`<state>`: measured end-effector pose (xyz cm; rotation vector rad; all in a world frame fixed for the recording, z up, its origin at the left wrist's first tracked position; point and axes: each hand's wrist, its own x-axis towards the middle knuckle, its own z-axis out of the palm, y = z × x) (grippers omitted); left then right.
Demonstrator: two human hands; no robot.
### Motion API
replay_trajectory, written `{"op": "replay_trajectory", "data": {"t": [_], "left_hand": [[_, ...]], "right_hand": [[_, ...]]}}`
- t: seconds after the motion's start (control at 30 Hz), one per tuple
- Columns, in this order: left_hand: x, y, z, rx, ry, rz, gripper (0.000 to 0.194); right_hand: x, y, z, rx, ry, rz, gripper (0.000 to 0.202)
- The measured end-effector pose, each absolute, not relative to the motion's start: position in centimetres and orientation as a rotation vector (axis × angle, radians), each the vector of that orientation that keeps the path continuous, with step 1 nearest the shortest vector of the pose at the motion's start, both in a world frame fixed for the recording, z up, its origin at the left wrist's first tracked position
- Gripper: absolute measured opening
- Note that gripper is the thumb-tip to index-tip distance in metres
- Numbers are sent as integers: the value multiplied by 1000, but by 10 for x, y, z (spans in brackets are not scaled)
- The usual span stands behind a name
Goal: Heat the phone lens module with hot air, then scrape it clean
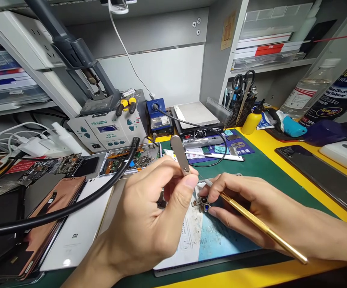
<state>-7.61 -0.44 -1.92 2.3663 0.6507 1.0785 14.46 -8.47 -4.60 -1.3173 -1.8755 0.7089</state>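
Pinched between the thumb and fingers of my left hand (158,212) is a flat grey metal blade (179,154), tilted upward. My right hand (245,204) holds a gold knurled pen-like tool (257,222), its pale tip near my left fingertips. Just by my right thumb and fingertip is a small camera module (204,203), above a worn blue and white pad (218,242). Whether my right fingers grip the module is hard to tell. A small dark part shows behind my left thumb, mostly hidden.
Phone housings (80,224) lie on the left under a thick black hose (101,188). Behind are a rework station (110,128), a hot plate (199,116) and an opened device (137,156). A dark phone (323,176) and a yellow bottle (251,120) are on the right.
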Motion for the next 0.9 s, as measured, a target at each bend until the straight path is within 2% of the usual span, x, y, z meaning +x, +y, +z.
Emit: {"op": "replay_trajectory", "data": {"t": [0.3, 0.47, 0.7, 0.9], "left_hand": [[-72, -2, -20, 2393, 582, 1085, 13], [-73, -2, -21, 2404, 562, 1077, 14], [-73, -2, -25, 2424, 550, 1083, 13], [-71, -2, -26, 2432, 534, 1074, 15]], "right_hand": [[148, -84, -43, -1375, -1974, 787, 20], [147, -87, -41, -1322, -1730, 870, 9], [143, -85, -32, -1312, -1279, 1007, 32], [144, -81, -28, -1390, -1171, 1218, 45]]}}
